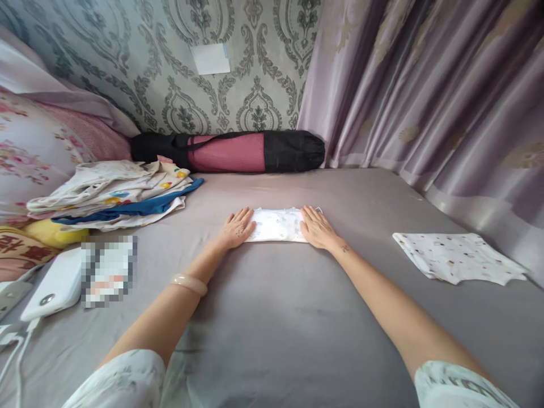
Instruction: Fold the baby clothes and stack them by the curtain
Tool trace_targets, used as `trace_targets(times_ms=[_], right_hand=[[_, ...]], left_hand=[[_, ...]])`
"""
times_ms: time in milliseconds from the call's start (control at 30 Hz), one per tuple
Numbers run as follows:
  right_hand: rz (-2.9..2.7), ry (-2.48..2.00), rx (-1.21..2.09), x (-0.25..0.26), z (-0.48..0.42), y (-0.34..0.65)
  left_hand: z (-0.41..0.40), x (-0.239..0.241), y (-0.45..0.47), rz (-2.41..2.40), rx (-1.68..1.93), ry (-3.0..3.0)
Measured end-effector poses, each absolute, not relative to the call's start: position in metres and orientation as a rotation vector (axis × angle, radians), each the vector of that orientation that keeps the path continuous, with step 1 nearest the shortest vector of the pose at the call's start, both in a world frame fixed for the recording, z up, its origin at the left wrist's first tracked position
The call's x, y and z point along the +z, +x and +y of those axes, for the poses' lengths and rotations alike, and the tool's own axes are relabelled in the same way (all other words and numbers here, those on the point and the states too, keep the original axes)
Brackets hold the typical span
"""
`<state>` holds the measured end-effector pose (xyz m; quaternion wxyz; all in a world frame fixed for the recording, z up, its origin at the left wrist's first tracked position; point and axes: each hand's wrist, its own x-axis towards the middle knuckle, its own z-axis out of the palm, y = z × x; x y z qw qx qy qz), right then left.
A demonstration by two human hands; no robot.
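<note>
Obscuring folded white cloth point(278, 225) at both ends, pale print indistinct: left hand point(238, 229), right hand point(317, 229); fingers extended, grasping nothing.

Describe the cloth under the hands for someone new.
On the grey sheet, find the long pink-and-black bag. Nearer the camera, the left hand and right hand rest on opposite ends of a folded white cloth. Unlike the spotted cloth at right and the clothes pile at left, it is a compact strip with a faint bluish print.

Soft light, pale sheen on the curtain point(382, 96), faint shadows, wide-angle edge distortion, pixelated patch point(109, 272) at left.
</note>
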<state>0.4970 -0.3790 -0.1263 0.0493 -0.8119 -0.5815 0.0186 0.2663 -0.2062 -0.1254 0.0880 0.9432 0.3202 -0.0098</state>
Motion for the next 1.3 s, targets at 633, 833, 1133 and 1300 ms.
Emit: trace_targets(times_ms=[633, 833, 1133, 1300], right_hand=[[-1.767, -2.410, 0.030, -0.115, -0.381, 0.477], [-1.770, -2.427, 0.027, -0.128, -0.382, 0.480], [-1.752, -2.476, 0.109, -0.114, -0.380, 0.476], [-1.735, -2.412, 0.124, -0.100, -0.369, 0.460]], left_hand=[[-0.239, -0.116, 0.290, 0.962, 0.129, 2.941], [-0.237, -0.126, 0.289, 0.939, 0.102, 2.933], [-0.236, -0.118, 0.290, 0.937, 0.049, 2.917], [-0.252, -0.104, 0.301, 0.927, 0.095, 2.949]])
